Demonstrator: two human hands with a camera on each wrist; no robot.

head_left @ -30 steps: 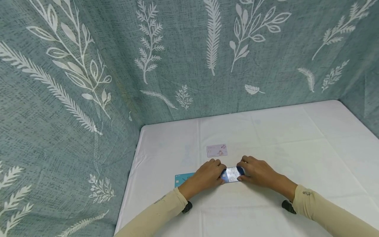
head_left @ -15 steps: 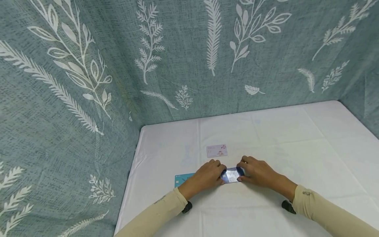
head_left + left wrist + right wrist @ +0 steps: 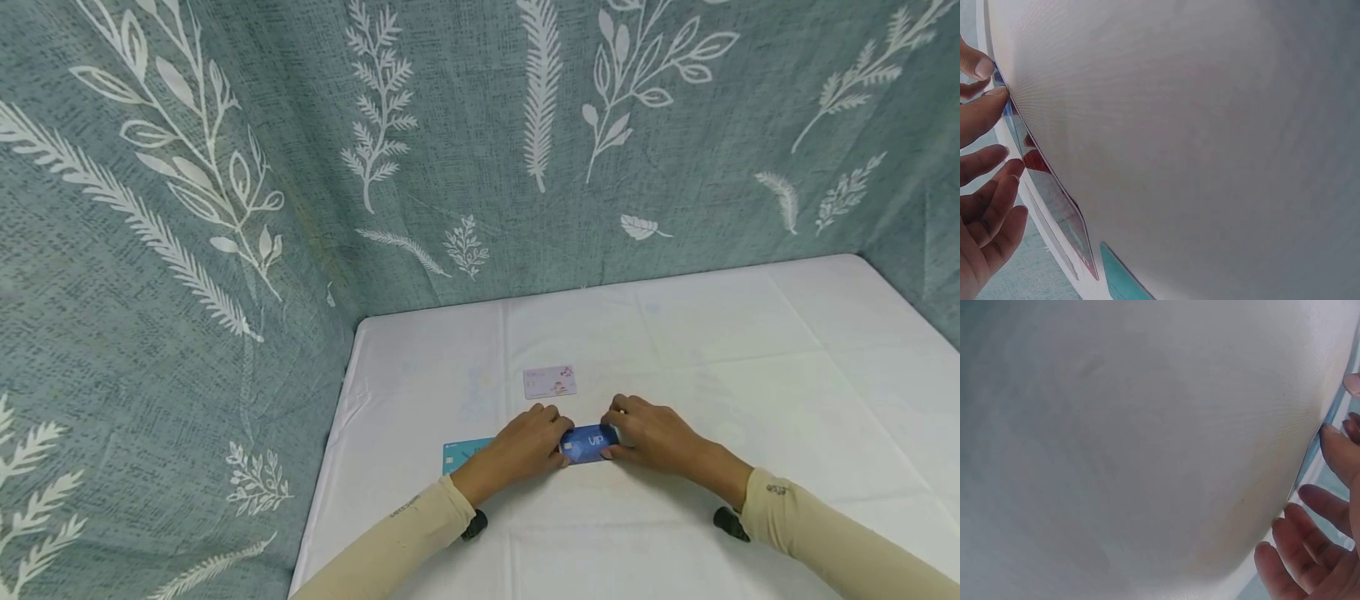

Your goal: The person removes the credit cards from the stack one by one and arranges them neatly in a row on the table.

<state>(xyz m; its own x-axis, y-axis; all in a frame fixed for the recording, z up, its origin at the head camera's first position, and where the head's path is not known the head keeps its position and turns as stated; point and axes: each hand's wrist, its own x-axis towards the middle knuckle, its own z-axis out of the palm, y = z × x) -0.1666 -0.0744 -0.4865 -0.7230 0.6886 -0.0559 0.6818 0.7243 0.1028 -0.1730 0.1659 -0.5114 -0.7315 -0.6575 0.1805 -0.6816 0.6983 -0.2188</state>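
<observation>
Sleeves (image 3: 397, 537) in cream, with small dark lettering, come in from seven and five o'clock, a black piece (image 3: 474, 525) showing under the left cuff and a black piece (image 3: 731, 523) under the right one. Beyond the cuffs, the left hand (image 3: 521, 442) and the right hand (image 3: 660, 435) face each other across a blue card (image 3: 585, 446) on the worktop (image 3: 720, 358). Both hands hold it in a narrow pinch — the left at its nine o'clock end, the right at its three o'clock end, thumbs at the near side. The blue card's face is up, with a gold chip and the letters VIP. At nine o'clock from it lies a teal card (image 3: 463, 452), partly covered by the left arm. Between those two, the left wrist view shows a glossy card with red patches (image 3: 1057, 194) by the left hand's fingers; whether it touches its neighbours I cannot tell. Farther off, at eleven o'clock from the blue card, a pale pink card (image 3: 550, 382) lies flat, well clear of both hands. White cloth covers the worktop, creased in straight lines, and at twelve o'clock rises a grey-green curtain (image 3: 465, 108) printed with white leaf sprays.
</observation>
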